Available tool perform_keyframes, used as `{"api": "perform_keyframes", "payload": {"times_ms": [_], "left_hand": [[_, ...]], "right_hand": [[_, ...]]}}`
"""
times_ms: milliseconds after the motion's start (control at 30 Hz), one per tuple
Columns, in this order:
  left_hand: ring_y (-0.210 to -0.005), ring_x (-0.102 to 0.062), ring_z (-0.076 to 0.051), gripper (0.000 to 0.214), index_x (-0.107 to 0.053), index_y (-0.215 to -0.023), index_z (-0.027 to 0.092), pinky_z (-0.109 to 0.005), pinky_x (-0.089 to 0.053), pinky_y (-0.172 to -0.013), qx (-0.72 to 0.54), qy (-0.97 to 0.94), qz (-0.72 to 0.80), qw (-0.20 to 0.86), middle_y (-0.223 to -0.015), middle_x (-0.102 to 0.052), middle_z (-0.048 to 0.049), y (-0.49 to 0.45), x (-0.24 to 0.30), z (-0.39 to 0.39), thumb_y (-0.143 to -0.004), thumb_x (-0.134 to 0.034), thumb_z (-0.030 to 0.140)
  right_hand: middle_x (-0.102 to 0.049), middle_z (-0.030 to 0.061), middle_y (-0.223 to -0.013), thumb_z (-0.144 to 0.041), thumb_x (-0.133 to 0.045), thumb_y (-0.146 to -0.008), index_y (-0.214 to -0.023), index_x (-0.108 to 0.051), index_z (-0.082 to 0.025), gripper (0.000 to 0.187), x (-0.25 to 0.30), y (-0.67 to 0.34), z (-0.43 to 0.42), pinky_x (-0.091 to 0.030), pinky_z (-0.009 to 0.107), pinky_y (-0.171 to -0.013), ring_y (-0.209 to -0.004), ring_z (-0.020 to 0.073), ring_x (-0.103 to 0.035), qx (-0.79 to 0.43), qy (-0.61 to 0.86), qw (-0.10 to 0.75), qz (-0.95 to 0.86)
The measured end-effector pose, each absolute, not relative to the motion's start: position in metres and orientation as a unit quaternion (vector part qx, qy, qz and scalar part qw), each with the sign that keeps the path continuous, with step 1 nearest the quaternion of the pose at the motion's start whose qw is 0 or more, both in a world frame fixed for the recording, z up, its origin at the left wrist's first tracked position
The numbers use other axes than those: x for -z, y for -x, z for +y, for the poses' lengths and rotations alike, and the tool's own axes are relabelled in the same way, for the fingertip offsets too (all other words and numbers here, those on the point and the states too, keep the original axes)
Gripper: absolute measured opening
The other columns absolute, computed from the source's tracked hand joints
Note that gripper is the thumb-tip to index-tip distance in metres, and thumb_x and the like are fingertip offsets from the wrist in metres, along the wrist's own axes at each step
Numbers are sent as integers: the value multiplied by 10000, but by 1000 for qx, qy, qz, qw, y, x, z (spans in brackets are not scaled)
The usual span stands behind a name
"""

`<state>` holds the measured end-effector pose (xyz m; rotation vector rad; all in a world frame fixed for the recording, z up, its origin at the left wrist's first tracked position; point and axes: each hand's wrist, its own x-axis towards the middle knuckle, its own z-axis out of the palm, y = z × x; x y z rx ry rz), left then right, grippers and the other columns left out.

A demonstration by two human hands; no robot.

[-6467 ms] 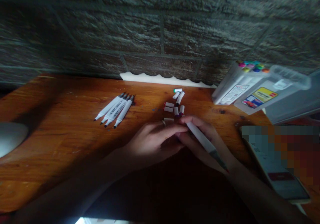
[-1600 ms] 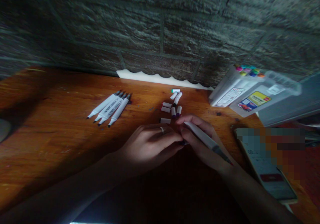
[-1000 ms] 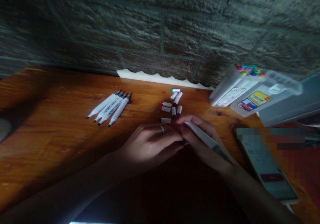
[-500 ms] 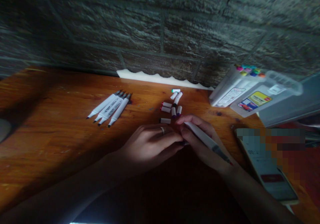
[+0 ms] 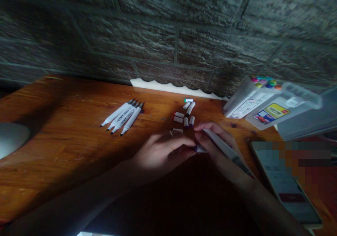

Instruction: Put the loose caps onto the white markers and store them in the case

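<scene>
My left hand [image 5: 163, 148], a ring on one finger, is closed in a pinch on a white marker cap with a purple end [image 5: 201, 149]. The far side of that cap runs up to my right fingers, so I cannot see whether it sits on anything. My right hand [image 5: 219, 146] is closed around a white marker [image 5: 222, 144], whose bare reddish tip points down towards my wrist. Just beyond the hands lie several loose marker caps [image 5: 192, 120], with purple, red, green and dark ends. Several uncapped white markers [image 5: 122, 118] lie side by side to the left.
Clear plastic cases [image 5: 271, 113], one holding coloured markers, stand at the back right. A phone [image 5: 286, 187] lies by my right forearm. A white rounded object [image 5: 12, 139] is at the left edge. A white wavy-edged strip [image 5: 179, 89] runs along the stone-patterned wall [image 5: 158, 35].
The view has shifted slightly, so things sit lower and further right. My left fingertips show more of the purple-ended cap. My right hand keeps its hold on the marker.
</scene>
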<state>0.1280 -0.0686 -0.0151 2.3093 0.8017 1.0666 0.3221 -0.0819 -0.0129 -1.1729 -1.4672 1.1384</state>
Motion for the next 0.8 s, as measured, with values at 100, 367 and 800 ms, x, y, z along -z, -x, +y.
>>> {"api": "perform_keyframes", "payload": {"times_ms": [100,367,800], "left_hand": [[-633,-654,-72,129,-708,-1005,174,-159,-510,-593,-416,-800,330,279,-854,-759,6,-127,14,-66,-876,-700,167],[-663,-659,-91,128,-718,-993,171,-170,-512,-596,-438,-769,342,315,-836,-752,-5,-126,19,-62,-869,-712,201],[-630,-630,-84,111,-714,-975,150,-170,-498,-575,-439,-762,342,331,-792,-734,-4,-127,15,-61,-872,-700,187]], "right_hand": [[-664,-6,-828,-352,-653,-911,-1016,-646,-261,140,9,-323,-82,-555,241,-601,-682,129,-648,-496,475,473,-551],[-697,7,-852,-346,-653,-916,-1012,-623,-233,151,6,-321,-82,-580,241,-583,-707,143,-708,-512,462,507,-517],[-705,-16,-776,-330,-689,-888,-980,-643,-250,131,14,-323,-78,-592,236,-532,-633,139,-709,-510,464,511,-514]]}}
